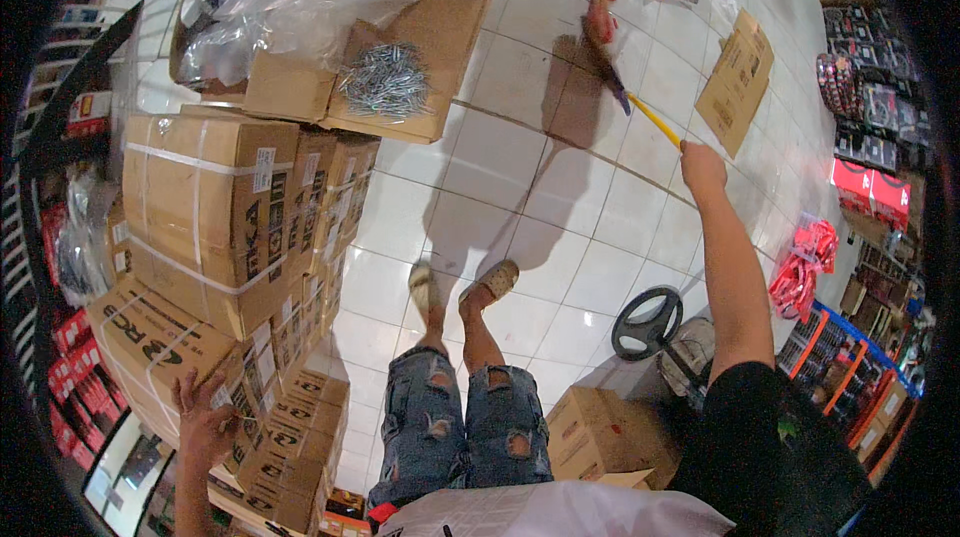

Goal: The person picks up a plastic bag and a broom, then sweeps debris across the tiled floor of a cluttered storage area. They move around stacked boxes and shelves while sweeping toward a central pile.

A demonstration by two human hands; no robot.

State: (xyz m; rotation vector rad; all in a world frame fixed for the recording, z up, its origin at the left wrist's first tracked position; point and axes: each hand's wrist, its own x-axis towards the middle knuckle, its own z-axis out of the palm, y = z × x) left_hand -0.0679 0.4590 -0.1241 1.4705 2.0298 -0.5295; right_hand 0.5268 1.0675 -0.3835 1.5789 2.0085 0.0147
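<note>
At the far right, my right arm reaches forward, and my right hand (703, 169) is closed round the yellow handle (655, 120) of a long tool that looks like a broom. Its other end is dark brown and purple, with a reddish tip (601, 15); the exact kind is unclear. My left hand (207, 427) is raised at the lower left, beside a stack of strapped cardboard boxes (190, 207). Its thumb and forefinger come together in a pinch around something small and pale, while the other fingers point up.
A heap of metal nails or screws (385, 82) lies in an opened carton at upper left, beside clear plastic sheeting (320, 2). Flattened cardboard (737, 82) rests on the tiled floor (480, 177). A black steering wheel (647, 323) and a carton (600, 429) stand near my right.
</note>
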